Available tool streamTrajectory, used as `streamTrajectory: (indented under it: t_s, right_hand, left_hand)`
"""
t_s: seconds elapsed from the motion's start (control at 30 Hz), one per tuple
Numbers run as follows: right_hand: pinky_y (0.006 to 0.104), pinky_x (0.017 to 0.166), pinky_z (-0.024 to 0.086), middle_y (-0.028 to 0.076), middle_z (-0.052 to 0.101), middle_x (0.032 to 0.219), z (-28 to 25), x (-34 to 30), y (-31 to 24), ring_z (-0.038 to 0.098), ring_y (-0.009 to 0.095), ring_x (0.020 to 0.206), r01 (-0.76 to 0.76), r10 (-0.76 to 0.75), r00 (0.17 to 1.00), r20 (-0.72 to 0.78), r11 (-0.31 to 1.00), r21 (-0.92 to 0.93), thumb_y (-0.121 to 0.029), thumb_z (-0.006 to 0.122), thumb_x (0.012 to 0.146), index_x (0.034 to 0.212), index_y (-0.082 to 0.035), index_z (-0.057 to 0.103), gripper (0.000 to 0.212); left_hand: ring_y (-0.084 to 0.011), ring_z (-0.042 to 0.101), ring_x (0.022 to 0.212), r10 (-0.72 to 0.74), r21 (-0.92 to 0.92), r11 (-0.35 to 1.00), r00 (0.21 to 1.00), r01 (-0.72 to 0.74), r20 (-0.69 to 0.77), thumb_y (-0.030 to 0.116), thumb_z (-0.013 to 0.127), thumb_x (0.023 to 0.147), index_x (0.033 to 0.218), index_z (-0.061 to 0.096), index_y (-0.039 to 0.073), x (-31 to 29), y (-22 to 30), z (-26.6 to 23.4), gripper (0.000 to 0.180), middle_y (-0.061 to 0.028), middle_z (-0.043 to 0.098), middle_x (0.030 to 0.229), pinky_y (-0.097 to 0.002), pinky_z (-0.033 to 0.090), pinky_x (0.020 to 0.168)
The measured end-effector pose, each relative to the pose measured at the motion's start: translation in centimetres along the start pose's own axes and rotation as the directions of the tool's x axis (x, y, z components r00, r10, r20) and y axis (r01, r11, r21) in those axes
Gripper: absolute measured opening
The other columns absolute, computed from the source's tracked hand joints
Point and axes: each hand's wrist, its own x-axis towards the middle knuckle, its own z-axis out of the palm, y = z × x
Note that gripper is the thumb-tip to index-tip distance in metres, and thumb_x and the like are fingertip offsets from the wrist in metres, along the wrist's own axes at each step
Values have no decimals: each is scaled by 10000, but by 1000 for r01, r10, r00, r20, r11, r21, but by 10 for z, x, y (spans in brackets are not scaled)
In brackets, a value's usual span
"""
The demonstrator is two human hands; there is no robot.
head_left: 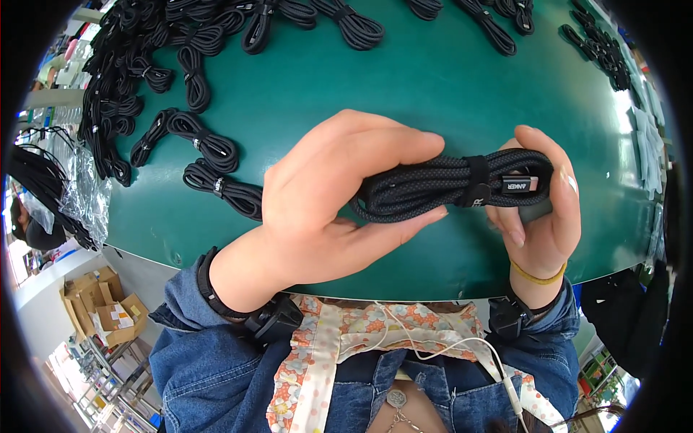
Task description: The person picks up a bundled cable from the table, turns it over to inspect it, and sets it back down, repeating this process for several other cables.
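Observation:
Between my two hands is a coiled black braided cable [419,189], bound at its middle by a black strap [478,180]. A plug with a black housing and a metal end [520,185] lies along the coil near its right end. My left hand [332,180] grips the coil's left end, thumb and fingers on opposite edges. At the other end my right hand [548,195] is wrapped round the loops, with some of its fingers behind the coil. The bundle is held level above the green table [346,94].
A large heap of similar coiled cables [137,65] covers the table's far left. One coil [224,189] lies just left of my left hand. More coils [595,47] sit at the far right. Clear plastic bags [83,187] hang by the left edge; cardboard boxes [108,307] stand beyond it.

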Motion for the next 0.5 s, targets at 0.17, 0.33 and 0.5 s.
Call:
streamTrajectory:
  t_s: [0.17, 0.33, 0.5]
  right_hand:
    - [177, 355, 254, 102, 536, 674, 1, -3, 1, 340, 55, 355, 37, -38, 999, -29, 999, -30, -324, 425, 814, 1067, 94, 416, 489]
    - [173, 347, 249, 119, 545, 718, 1, -6, 0, 343, 49, 361, 30, -42, 993, -108, 994, -108, -402, 462, 788, 1065, 92, 418, 568]
    - [174, 343, 250, 118, 546, 724, 1, -5, 1, 341, 47, 361, 43, -56, 992, -111, 992, -115, -416, 447, 796, 1065, 87, 420, 572]
  left_hand:
    - [-195, 527, 759, -53, -67, 996, 998, 54, 19, 1, 735, 523, 930, 486, -59, -1, -4, 2, 481, -153, 524, 865, -251, 442, 645]
    - [-186, 526, 769, -81, -84, 993, 995, 85, 59, 6, 735, 530, 929, 485, -65, -2, -5, 3, 477, -151, 522, 879, -243, 439, 655]
    - [-179, 524, 767, -135, -110, 984, 989, 140, 59, 6, 733, 534, 929, 485, -67, -3, -5, 4, 472, -146, 521, 882, -244, 436, 657]
